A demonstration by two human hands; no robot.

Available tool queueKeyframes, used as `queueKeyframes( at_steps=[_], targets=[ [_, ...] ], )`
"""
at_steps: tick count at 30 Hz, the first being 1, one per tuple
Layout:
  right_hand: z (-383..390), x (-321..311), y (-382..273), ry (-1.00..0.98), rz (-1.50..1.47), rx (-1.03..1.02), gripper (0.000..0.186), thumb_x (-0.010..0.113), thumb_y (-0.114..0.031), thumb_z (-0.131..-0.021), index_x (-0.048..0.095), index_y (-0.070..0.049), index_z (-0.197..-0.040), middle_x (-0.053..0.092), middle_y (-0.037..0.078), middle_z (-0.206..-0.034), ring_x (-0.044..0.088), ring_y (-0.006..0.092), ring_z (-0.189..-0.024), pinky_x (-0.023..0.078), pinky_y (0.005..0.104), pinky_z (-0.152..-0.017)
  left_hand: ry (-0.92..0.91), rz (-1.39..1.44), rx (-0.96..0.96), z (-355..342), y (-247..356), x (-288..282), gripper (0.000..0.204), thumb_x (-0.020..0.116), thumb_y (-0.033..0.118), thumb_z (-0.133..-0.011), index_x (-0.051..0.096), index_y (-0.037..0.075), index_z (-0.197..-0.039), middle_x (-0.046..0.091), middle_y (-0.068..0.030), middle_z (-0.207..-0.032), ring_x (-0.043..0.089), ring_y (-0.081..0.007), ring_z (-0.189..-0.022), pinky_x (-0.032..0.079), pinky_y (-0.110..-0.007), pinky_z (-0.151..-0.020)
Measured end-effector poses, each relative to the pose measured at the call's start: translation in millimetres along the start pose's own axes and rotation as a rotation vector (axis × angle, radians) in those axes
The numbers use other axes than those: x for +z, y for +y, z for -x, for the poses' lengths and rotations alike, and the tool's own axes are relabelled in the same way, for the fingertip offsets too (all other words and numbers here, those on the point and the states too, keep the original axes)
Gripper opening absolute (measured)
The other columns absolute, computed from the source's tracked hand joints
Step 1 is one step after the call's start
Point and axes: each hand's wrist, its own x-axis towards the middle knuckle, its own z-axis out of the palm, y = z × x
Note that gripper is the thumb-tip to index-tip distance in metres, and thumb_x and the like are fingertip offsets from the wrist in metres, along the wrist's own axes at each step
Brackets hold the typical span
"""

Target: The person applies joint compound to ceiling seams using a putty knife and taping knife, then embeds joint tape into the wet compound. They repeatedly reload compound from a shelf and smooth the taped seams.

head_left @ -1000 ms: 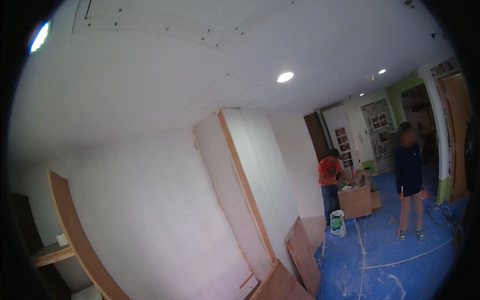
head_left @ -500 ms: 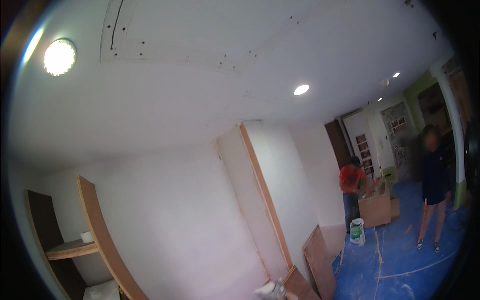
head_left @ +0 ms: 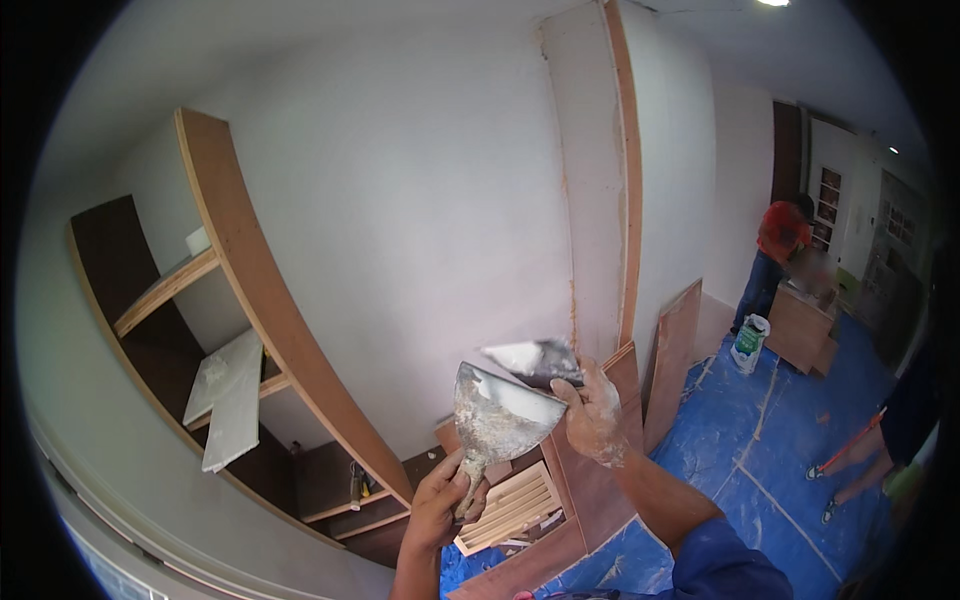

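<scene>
Head fisheye | from wearer's head | angled down, wall (head_left: pixel 440 220) toward 12 o'clock | left hand (head_left: pixel 438 503) close, 6 o'clock

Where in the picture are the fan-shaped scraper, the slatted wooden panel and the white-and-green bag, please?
Fan-shaped scraper (head_left: pixel 497 420): head view, on the middle of its smeared blade.
Slatted wooden panel (head_left: pixel 511 510): head view, on its slats.
White-and-green bag (head_left: pixel 749 346): head view, on its side.
</scene>
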Motion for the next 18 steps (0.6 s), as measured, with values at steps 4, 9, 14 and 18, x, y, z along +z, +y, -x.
queueKeyframes(
  at_steps=[4, 9, 14, 18],
  targets=[
    [0.3, -13.2, -5.8, -0.238, 0.134, -0.391, 0.049, 0.061, 0.009, -0.086, 0.06, 0.002, -0.135, 0.07, 0.017, -0.125, 0.071, 0.0289, -0.111, 0.06, 0.0386, -0.096, 0.007, 0.02, 0.054, 5.2, -7.6, 6.3, 0.063, 0.064, 0.029, -0.102, 0.041, -0.002, -0.152, 0.059, -0.0101, -0.081, 0.048, -0.0114, -0.056, 0.038, -0.023, -0.049],
    [-15.4, -35.6, 25.0, -0.412, 0.514, -0.578, 0.056, 0.058, 0.011, -0.082, 0.062, -0.003, -0.136, 0.069, 0.014, -0.129, 0.07, 0.0328, -0.111, 0.06, 0.0418, -0.091, 0.065, -0.057, 0.051, -1.6, -19.2, -8.9, 0.063, 0.065, 0.029, -0.101, 0.042, -0.002, -0.151, 0.059, -0.0093, -0.081, 0.048, -0.0114, -0.056, 0.038, -0.023, -0.051],
    [-14.9, -93.5, 51.8, -0.542, 0.737, -0.21, 0.043, 0.059, 0.002, -0.092, 0.063, -0.003, -0.134, 0.074, 0.013, -0.115, 0.073, 0.031, -0.092, 0.061, 0.0384, -0.08, 0.092, -0.17, 0.145, 2.1, -12.2, -6.0, 0.05, 0.061, 0.024, -0.104, 0.048, -0.003, -0.144, 0.058, -0.0059, -0.082, 0.048, -0.0081, -0.061, 0.039, -0.023, -0.054],
    [20.8, -97.1, 38.4, -0.37, -0.162, 0.565, 0.032, 0.061, -0.004, -0.094, 0.066, 0.004, -0.124, 0.076, 0.013, -0.101, 0.075, 0.0267, -0.079, 0.062, 0.0375, -0.066, 0.306, -0.763, 0.328, 9.0, -29.5, -19.6, 0.043, 0.06, 0.017, -0.104, 0.052, -0.002, -0.141, 0.06, -0.0049, -0.083, 0.054, -0.0107, -0.067, 0.046, -0.03, -0.059]
  ],
)
